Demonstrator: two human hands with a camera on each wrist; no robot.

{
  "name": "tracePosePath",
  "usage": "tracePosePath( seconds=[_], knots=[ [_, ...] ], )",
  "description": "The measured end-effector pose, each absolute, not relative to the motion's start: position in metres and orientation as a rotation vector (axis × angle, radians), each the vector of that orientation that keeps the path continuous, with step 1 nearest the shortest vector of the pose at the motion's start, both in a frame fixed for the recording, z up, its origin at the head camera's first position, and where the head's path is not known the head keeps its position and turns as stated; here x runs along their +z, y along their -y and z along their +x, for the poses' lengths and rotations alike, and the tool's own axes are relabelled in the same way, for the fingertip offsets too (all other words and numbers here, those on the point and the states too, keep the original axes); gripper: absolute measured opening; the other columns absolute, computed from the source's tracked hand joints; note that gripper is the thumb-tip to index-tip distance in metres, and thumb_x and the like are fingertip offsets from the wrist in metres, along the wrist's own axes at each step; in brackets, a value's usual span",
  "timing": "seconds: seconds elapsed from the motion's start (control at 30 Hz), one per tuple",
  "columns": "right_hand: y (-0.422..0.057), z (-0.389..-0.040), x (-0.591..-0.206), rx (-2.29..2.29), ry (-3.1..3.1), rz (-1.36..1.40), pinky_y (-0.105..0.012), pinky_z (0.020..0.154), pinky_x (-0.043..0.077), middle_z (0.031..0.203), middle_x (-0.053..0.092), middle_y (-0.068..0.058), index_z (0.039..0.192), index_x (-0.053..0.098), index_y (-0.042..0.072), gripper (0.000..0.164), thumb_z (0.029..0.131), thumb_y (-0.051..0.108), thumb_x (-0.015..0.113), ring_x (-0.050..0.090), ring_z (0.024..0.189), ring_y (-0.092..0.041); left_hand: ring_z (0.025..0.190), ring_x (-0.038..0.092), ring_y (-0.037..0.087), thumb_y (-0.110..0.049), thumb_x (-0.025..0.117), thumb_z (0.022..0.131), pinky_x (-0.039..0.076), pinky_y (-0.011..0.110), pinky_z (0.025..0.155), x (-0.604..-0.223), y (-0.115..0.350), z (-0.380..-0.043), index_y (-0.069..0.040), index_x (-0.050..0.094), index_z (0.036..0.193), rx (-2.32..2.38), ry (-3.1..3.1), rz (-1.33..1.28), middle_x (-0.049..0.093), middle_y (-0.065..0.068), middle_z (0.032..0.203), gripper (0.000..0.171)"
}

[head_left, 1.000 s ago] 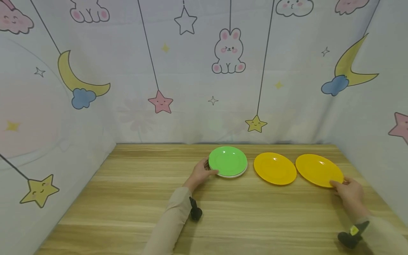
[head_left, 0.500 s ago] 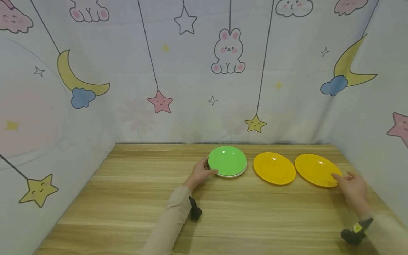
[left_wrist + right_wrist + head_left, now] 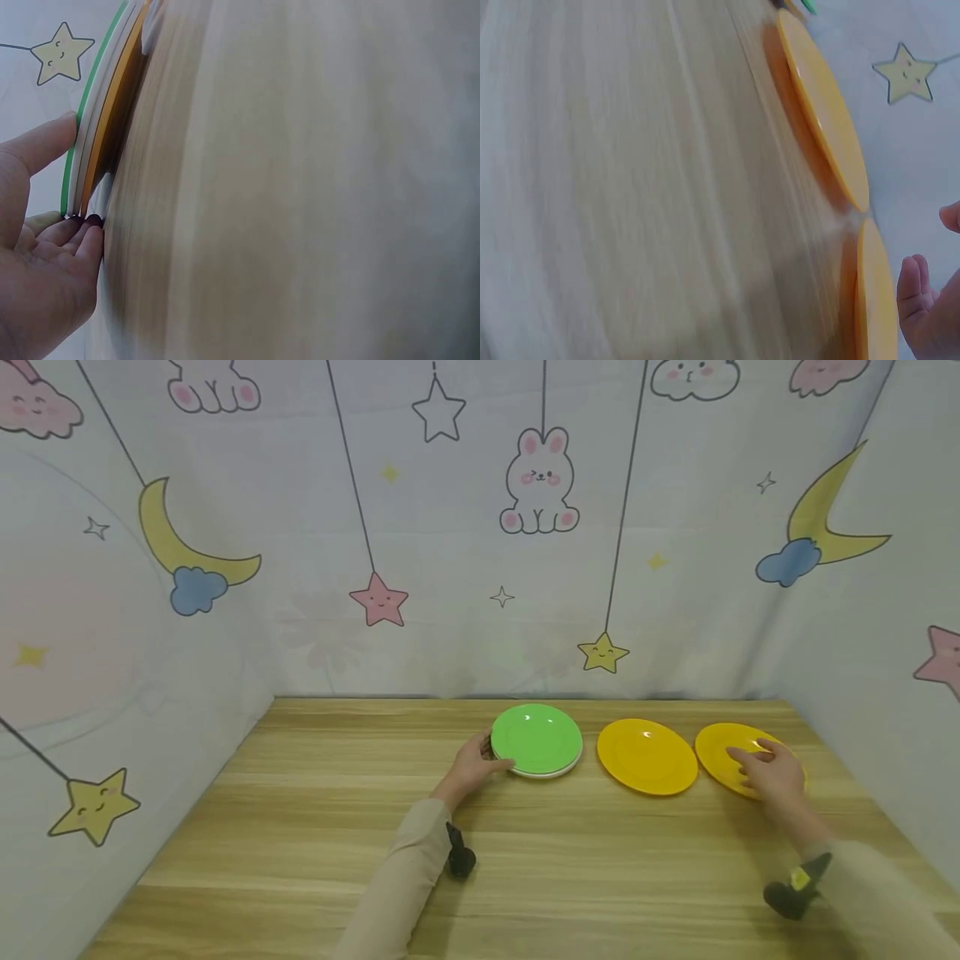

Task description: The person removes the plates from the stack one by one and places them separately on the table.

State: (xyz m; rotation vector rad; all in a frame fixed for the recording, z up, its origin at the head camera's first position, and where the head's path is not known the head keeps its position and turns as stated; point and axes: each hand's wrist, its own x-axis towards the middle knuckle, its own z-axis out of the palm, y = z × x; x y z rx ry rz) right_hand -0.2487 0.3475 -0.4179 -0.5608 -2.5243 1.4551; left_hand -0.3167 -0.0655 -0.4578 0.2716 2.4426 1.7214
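Note:
In the head view my left hand (image 3: 472,768) holds the left edge of a small stack of plates, a green plate (image 3: 536,739) uppermost. From the left wrist, a white plate (image 3: 90,124) and an orange plate (image 3: 112,112) show beneath the green one; the thumb lies on the green rim and the fingers are at the stack's lower edge. My right hand (image 3: 776,772) hovers over the right yellow plate (image 3: 720,752), fingers loosely bent and gripping nothing. The right wrist view shows that hand apart from the plate's surface. Another yellow plate (image 3: 647,757) lies between the stack and this one.
Everything lies on a wood-grain table (image 3: 315,827), with the plates near its back edge. A printed white curtain (image 3: 442,543) rises behind it and along both sides. Dark wrist cameras, such as the left camera (image 3: 461,860), hang below both sleeves.
My right hand has let go of the right yellow plate's edge, drawn back slightly, then moved left over the plate. The left hand and the plates look unmoved.

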Motion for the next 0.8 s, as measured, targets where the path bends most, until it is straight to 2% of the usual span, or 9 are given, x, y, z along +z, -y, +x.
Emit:
tracePosePath(
  seconds=[0.23, 0.57, 0.8],
  knots=[
    [-0.316, -0.259, -0.41, 1.571, 2.514, -0.516, -0.02, 0.059, 0.054, 0.123, 0.044, -0.029, 0.14, 0.019, -0.009, 0.08, 0.087, 0.036, 0.057, 0.05, 0.06, 0.008, 0.128, 0.037, 0.027, -0.014, 0.071, 0.079, 0.034, 0.035, 0.105, -0.457, 0.064, -0.317, 0.002, 0.028, 0.14, 1.694, -2.465, 0.262, 0.036, 0.016, 0.14, 0.076],
    [-0.282, -0.267, -0.403, 1.693, 2.557, -0.365, -0.018, 0.063, 0.054, 0.131, 0.036, -0.032, 0.14, 0.016, -0.011, 0.079, 0.088, 0.032, 0.057, 0.053, 0.065, 0.008, 0.128, 0.037, 0.026, -0.014, 0.071, 0.079, 0.033, 0.034, 0.106, -0.456, 0.063, -0.314, 0.001, 0.029, 0.14, 1.69, -2.471, 0.266, 0.036, 0.015, 0.141, 0.075],
    [-0.257, -0.276, -0.404, 1.752, 2.602, -0.258, -0.021, 0.07, 0.055, 0.129, 0.04, -0.029, 0.139, 0.018, -0.01, 0.078, 0.088, 0.033, 0.058, 0.061, 0.08, -0.006, 0.128, 0.036, 0.028, -0.014, 0.071, 0.078, 0.034, 0.036, 0.105, -0.457, 0.065, -0.317, 0.003, 0.027, 0.14, 1.718, -2.45, 0.262, 0.035, 0.018, 0.141, 0.078]
  ],
)
